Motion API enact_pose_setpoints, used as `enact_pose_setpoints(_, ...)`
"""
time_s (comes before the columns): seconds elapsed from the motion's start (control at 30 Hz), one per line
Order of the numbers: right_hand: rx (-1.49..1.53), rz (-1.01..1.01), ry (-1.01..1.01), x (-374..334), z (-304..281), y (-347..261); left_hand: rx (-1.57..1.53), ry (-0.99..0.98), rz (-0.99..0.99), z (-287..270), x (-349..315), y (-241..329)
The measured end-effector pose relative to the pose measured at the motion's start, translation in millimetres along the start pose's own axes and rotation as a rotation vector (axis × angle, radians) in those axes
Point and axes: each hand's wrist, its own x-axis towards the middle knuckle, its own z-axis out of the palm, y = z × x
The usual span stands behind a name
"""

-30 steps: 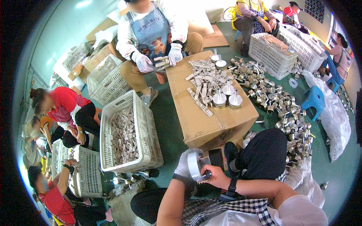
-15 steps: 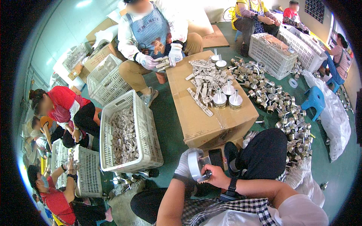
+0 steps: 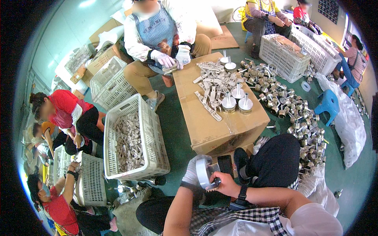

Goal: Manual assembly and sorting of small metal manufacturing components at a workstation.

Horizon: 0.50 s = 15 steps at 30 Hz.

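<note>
My left hand (image 3: 192,171), in a pale glove, is wrapped round the side of what looks like a tape dispenser (image 3: 203,173), with a wide silver-grey roll. My bare right hand (image 3: 227,184) grips its dark part from the other side, thumb on top. A toothed edge shows below, between the hands; the left fingertips are hidden behind the roll. Just beyond, a dark phone (image 3: 225,163) lies beside a large cardboard box (image 3: 204,128). On that box rest a pile of pale metal clips or handles (image 3: 214,84) and several round metal parts with upright stems (image 3: 245,104).
A white crate (image 3: 159,147) full of pale metal pieces stands left. Many metal fittings (image 3: 279,98) cover the floor at right, near a blue stool (image 3: 328,105) and a plastic sheet (image 3: 346,129). A gloved co-worker (image 3: 155,29) sits across the box; others work around.
My hands and the tape dispenser stay in place. The co-worker across the box has shifted a gloved hand over the piece held there. Workers at left have moved their hands slightly.
</note>
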Motion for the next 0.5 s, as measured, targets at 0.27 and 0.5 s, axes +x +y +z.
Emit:
enact_pose_setpoints(0.27, -0.006, 0.024, -0.001, -0.2, -0.3, 2.9, 0.032, 0.046, 0.013, 12.3, -3.4, 2.3)
enact_pose_setpoints(0.5, -0.008, 0.032, 0.000, -0.5, -2.3, 5.1, -0.001, 0.060, -0.016, 20.1, -4.8, 3.8)
